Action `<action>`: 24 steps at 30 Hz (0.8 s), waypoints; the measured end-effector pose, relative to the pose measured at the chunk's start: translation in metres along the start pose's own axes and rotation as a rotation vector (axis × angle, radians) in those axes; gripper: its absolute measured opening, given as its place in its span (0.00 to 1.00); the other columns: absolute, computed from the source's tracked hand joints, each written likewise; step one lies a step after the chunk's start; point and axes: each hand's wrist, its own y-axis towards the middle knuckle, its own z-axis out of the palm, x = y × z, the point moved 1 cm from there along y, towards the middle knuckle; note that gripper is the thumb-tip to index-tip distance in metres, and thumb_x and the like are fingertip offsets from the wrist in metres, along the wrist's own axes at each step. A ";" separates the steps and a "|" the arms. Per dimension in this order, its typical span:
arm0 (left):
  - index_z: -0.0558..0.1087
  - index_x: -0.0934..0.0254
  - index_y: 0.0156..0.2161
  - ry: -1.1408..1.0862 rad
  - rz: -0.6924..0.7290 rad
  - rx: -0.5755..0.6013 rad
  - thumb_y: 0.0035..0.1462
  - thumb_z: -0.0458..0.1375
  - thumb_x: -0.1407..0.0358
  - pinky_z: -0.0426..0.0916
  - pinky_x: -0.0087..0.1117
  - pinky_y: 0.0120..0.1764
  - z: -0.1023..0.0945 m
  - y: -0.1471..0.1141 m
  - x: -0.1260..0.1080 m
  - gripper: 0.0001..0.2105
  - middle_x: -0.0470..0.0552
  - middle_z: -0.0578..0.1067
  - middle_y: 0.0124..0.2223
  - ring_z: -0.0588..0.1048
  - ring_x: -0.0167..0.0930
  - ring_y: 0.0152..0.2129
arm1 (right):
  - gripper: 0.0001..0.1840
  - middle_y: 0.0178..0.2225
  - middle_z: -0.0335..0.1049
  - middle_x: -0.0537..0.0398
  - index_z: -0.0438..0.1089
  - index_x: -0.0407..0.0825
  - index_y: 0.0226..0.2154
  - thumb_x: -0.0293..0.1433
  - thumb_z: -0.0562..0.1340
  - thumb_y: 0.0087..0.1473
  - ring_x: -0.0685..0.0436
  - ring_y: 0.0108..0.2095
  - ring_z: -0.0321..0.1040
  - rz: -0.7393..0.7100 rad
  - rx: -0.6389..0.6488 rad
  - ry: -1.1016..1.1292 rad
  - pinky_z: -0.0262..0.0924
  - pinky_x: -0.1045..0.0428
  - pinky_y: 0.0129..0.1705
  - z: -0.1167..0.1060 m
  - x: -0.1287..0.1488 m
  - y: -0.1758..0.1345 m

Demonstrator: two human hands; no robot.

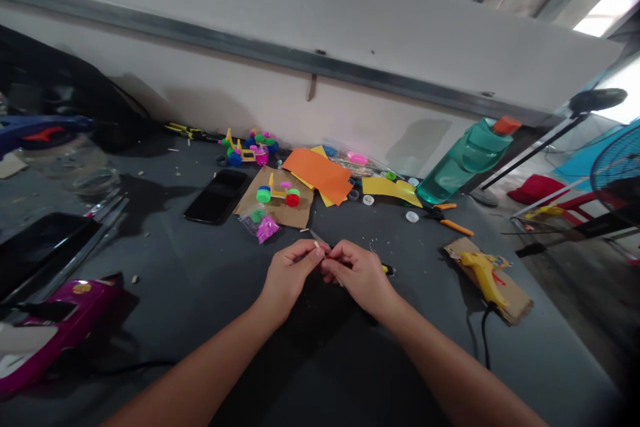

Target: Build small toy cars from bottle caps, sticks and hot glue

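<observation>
My left hand [293, 273] pinches a short pale stick [317, 244] between thumb and fingertips over the dark table. My right hand [361, 275] meets it, its fingers pressed together; what lies between them is mostly hidden. Behind the right hand a black and yellow handle end [389, 269] shows, its rest covered. Just beyond the hands, a small toy vehicle [280, 196] with green and red bottle-cap wheels stands on a piece of brown cardboard [300, 213]. A clear bag with pink and green pieces [267, 228] lies in front of it.
A yellow glue gun [483, 273] rests on cardboard at right, its cord trailing forward. Orange-handled pliers [453, 219] and a teal bottle [463, 163] stand near the back right. A black phone [219, 196] lies left of the cardboard; a magenta device [65, 327] sits front left.
</observation>
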 end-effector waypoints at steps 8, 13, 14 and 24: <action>0.69 0.62 0.35 0.232 0.151 -0.128 0.57 0.50 0.59 0.64 0.25 0.20 -0.030 0.017 -0.005 0.10 0.42 0.63 0.22 0.63 0.23 0.16 | 0.49 0.45 0.64 0.33 0.60 0.40 0.51 0.49 0.69 0.29 0.24 0.45 0.61 0.173 0.120 -1.018 0.57 0.36 0.41 -0.020 -0.004 -0.011; 0.71 0.63 0.35 0.446 0.245 -0.028 0.58 0.50 0.59 0.67 0.27 0.28 -0.031 0.024 0.012 0.11 0.48 0.71 0.31 0.71 0.28 0.26 | 0.29 0.41 0.64 0.38 0.65 0.42 0.41 0.41 0.64 0.36 0.32 0.43 0.62 0.206 0.070 -0.918 0.58 0.43 0.40 -0.027 -0.024 -0.005; 0.71 0.63 0.36 0.452 0.263 -0.020 0.58 0.50 0.59 0.67 0.28 0.30 -0.030 0.026 0.015 0.11 0.49 0.72 0.32 0.72 0.29 0.29 | 0.26 0.40 0.64 0.39 0.65 0.42 0.41 0.38 0.63 0.37 0.33 0.42 0.63 0.218 0.019 -0.879 0.58 0.44 0.40 -0.031 -0.028 -0.003; 0.68 0.62 0.35 0.563 0.277 -0.087 0.59 0.48 0.58 0.62 0.27 0.27 -0.032 0.032 0.017 0.11 0.44 0.67 0.24 0.67 0.27 0.22 | 0.25 0.41 0.63 0.45 0.56 0.46 0.48 0.30 0.55 0.44 0.41 0.41 0.63 -0.023 -0.069 -0.572 0.56 0.48 0.42 -0.020 -0.024 -0.004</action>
